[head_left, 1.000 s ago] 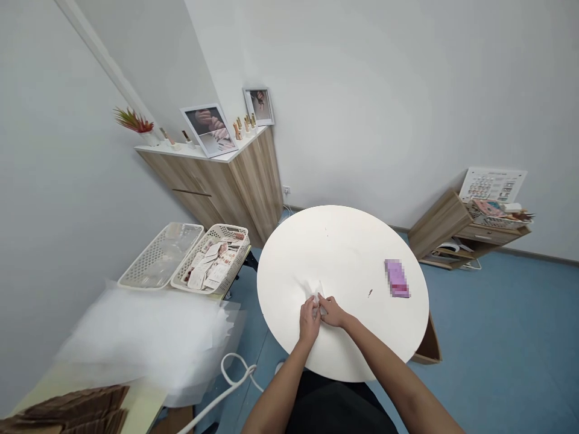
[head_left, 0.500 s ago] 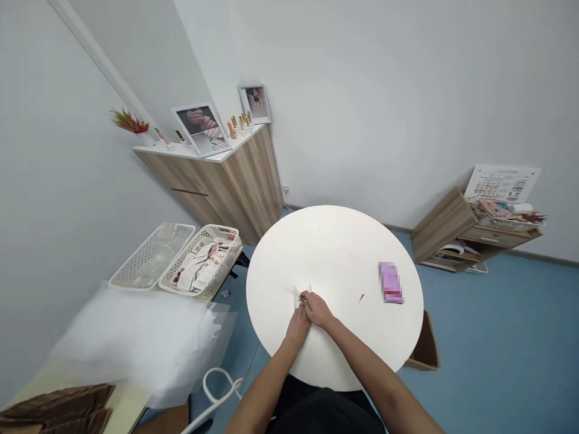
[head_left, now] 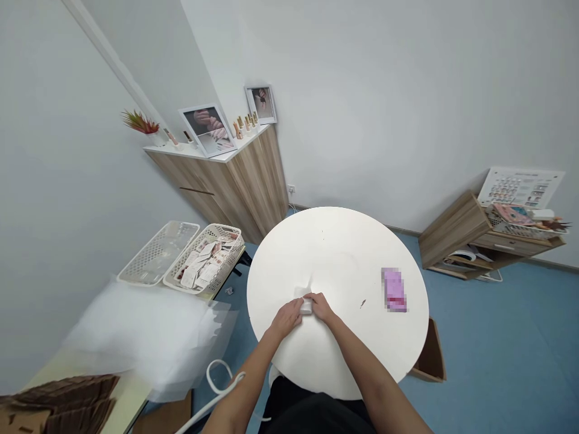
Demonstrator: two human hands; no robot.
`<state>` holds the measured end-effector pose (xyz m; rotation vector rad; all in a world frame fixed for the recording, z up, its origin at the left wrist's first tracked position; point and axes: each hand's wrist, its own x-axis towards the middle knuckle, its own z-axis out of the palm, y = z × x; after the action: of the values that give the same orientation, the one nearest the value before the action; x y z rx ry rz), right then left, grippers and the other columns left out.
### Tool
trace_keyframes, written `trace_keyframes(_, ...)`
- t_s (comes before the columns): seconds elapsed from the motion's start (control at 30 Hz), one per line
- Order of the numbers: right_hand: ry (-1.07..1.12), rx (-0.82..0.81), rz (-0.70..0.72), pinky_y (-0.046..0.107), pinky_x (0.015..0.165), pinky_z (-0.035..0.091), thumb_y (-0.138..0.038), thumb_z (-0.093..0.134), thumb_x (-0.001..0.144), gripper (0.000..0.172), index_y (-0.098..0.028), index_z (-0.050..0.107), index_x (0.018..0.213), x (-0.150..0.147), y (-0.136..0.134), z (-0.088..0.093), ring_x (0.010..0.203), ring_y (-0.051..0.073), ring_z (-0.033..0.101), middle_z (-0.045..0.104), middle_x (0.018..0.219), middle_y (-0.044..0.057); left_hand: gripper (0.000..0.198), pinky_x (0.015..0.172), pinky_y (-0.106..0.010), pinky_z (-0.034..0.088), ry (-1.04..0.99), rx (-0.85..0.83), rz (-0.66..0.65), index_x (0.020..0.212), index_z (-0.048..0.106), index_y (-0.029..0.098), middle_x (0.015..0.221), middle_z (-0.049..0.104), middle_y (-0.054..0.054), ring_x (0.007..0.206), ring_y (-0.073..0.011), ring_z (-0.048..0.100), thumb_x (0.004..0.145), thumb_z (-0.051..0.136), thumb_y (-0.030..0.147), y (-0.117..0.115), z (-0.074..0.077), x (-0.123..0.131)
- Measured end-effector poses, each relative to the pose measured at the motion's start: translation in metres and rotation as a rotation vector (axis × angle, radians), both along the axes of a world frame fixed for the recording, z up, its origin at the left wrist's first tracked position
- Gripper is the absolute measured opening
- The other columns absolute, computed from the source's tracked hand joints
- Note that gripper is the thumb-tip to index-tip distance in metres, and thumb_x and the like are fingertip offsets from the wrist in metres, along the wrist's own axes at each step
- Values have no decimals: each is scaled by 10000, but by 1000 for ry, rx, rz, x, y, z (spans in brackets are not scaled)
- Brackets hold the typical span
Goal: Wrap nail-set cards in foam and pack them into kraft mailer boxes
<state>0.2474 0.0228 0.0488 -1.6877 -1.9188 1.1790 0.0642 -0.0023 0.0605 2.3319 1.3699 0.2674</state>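
Note:
A small white bundle (head_left: 306,307), which looks wrapped in thin white sheet material, lies on the round white table (head_left: 335,241). My left hand (head_left: 288,317) grips its left side. My right hand (head_left: 319,305) has its fingers closed on the right side and far edge. A loose pale flap of the wrapping sticks out beyond my fingers. What is inside the bundle is hidden. Farther right on the table lies a purple packet (head_left: 394,290), blurred by pixels, with a small dark scrap (head_left: 362,304) beside it.
To the left, a side table carries a stack of translucent white sheets (head_left: 149,337), brown cardboard pieces (head_left: 67,401), an almost see-through basket (head_left: 158,253) and a basket of printed packets (head_left: 205,262). An open cardboard box (head_left: 429,355) stands on the floor below the round table's right edge.
My hands were close together, overlapping over the wrapping. Now they are farther apart, with the left moved left, and the white bundle shows between them. The view has shifted slightly.

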Motion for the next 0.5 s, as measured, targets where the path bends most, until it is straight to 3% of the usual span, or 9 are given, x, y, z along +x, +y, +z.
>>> trace_keyframes(0.17, 107, 74, -185, 337, 923, 484, -61, 358, 740, 519, -201, 582, 1187, 2, -8, 2, 1038, 185, 599, 633, 1151, 58, 272, 774, -297, 503, -105, -139, 62, 1172, 548, 272, 1159, 545, -38, 835, -164, 613, 914, 463, 252, 31, 15, -3)
trace_keyframes(0.27, 23, 252, -263, 376, 933, 489, -76, 377, 771, 498, -170, 515, 1240, -4, -23, 6, 1097, 213, 555, 573, 1193, 104, 292, 819, -307, 487, -105, -154, 32, 1198, 560, 251, 1092, 552, -42, 899, -177, 583, 920, 472, 237, 55, 19, -1)
trace_keyframes(0.4, -144, 384, -44, 443, 1029, 425, -54, 384, 766, 574, -157, 473, 1324, -19, -40, 8, 1248, 250, 457, 474, 1375, 143, 387, 928, -362, 463, -62, -152, 83, 1269, 566, 261, 1002, 642, -40, 1019, -227, 562, 883, 554, 242, 84, 13, 0)
trace_keyframes(0.5, -324, 318, 145, 523, 1126, 280, -85, 451, 742, 732, -159, 344, 1463, -26, -41, 2, 1416, 309, 252, 265, 1567, 128, 402, 989, -366, 451, -53, -135, 126, 1270, 575, 243, 1158, 642, -53, 1097, -222, 569, 868, 578, 226, 94, 3, 1)
